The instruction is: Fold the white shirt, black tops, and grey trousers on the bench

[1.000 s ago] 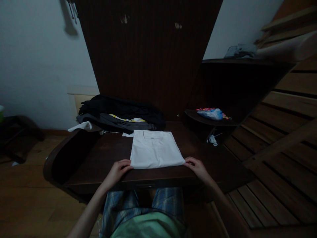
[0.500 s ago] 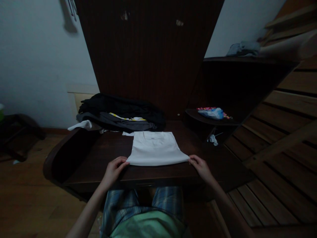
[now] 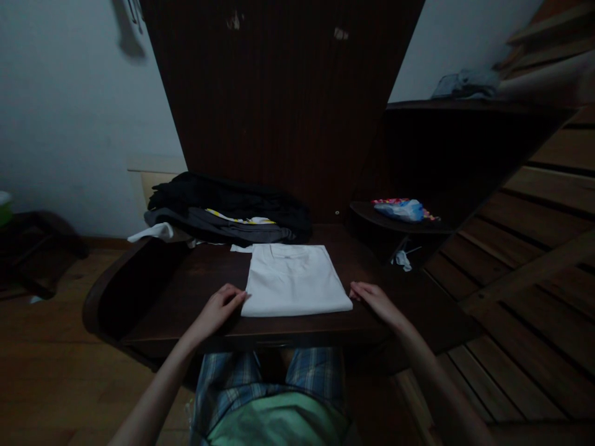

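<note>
A white T-shirt (image 3: pixel 292 282), folded into a flat rectangle, lies on the dark wooden surface with its collar on the far side. Beside its left edge is my left hand (image 3: pixel 222 306), the thumb and fingers slightly apart and the fingertips close to the cloth. My right hand (image 3: pixel 374 300) rests by the right edge, its loosely bent fingers near the fabric without gripping it. Whether the fingertips still brush the shirt is hard to tell in the dim light.
A pile of dark clothes (image 3: pixel 223 207) lies behind the shirt, with a white cloth (image 3: pixel 155 233) sticking out at left. On a corner shelf (image 3: pixel 400 224) sits a blue and pink plastic packet (image 3: pixel 404 210). Wooden slats (image 3: pixel 525 260) rise at the right.
Both hands have let go of the T-shirt's near corners. Its near edge now lies flat and slightly closer to me, and the hands have shifted just beside it.
</note>
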The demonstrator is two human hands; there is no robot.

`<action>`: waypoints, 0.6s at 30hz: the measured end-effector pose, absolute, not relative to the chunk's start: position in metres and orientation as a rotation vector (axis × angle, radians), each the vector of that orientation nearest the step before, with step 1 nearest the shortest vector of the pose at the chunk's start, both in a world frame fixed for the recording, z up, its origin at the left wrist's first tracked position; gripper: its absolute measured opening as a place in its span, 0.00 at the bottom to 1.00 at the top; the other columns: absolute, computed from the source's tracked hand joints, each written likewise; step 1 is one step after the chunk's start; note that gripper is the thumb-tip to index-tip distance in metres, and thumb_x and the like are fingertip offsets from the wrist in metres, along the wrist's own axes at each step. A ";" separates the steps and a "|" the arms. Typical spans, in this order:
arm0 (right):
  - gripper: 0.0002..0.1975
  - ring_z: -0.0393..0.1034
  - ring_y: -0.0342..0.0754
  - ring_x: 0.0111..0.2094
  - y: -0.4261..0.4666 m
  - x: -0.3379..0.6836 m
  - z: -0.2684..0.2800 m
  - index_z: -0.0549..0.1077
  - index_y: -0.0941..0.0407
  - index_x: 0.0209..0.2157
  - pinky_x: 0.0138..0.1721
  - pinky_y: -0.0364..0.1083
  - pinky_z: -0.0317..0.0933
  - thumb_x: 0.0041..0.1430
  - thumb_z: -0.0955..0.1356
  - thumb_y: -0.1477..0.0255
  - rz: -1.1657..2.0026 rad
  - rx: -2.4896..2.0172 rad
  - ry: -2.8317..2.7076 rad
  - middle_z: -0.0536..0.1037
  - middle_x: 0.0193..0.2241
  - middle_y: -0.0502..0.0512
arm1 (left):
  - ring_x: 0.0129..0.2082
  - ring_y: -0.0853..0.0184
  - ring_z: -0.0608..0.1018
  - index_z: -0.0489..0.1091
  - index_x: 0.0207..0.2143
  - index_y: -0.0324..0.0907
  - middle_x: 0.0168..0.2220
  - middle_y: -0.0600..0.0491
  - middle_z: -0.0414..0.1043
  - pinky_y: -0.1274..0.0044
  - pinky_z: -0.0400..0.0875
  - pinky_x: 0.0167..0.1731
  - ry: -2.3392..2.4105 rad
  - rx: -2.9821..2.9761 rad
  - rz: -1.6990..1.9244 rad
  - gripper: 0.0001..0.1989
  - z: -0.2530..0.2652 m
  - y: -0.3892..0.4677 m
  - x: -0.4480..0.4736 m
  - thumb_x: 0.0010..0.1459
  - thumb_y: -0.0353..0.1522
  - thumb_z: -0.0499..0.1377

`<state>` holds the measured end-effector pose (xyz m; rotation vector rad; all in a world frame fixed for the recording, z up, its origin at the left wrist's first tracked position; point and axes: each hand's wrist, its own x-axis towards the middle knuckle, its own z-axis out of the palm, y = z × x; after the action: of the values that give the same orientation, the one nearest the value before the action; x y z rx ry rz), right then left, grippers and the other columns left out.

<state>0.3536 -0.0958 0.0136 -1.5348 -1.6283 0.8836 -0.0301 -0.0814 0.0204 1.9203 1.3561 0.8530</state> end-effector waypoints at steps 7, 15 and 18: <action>0.19 0.62 0.44 0.24 -0.080 0.341 0.004 0.70 0.57 0.17 0.28 0.43 0.54 0.39 0.66 0.53 0.986 -1.575 -1.579 0.69 0.17 0.48 | 0.25 0.67 0.68 0.66 0.18 0.41 0.21 0.55 0.65 0.78 0.61 0.27 1.365 1.806 0.805 0.19 0.012 -0.065 -0.020 0.43 0.48 0.54; 0.16 0.60 0.43 0.22 -0.089 0.344 0.003 0.66 0.56 0.17 0.25 0.42 0.53 0.40 0.66 0.56 0.889 -1.537 -1.439 0.67 0.17 0.47 | 0.24 0.69 0.64 0.59 0.16 0.42 0.20 0.57 0.58 0.79 0.59 0.26 1.468 1.783 1.085 0.19 0.006 -0.069 -0.020 0.45 0.48 0.52; 0.16 0.59 0.43 0.22 -0.091 0.343 0.002 0.67 0.56 0.17 0.25 0.43 0.53 0.40 0.66 0.56 0.825 -1.581 -1.456 0.66 0.16 0.48 | 0.24 0.69 0.65 0.60 0.15 0.42 0.20 0.57 0.59 0.79 0.60 0.26 1.454 1.804 1.040 0.19 0.004 -0.068 -0.021 0.45 0.48 0.52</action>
<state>0.3432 -0.0912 0.0016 -1.5810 -1.4565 0.8254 -0.0213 -0.0681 0.0040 1.8044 1.4539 1.0400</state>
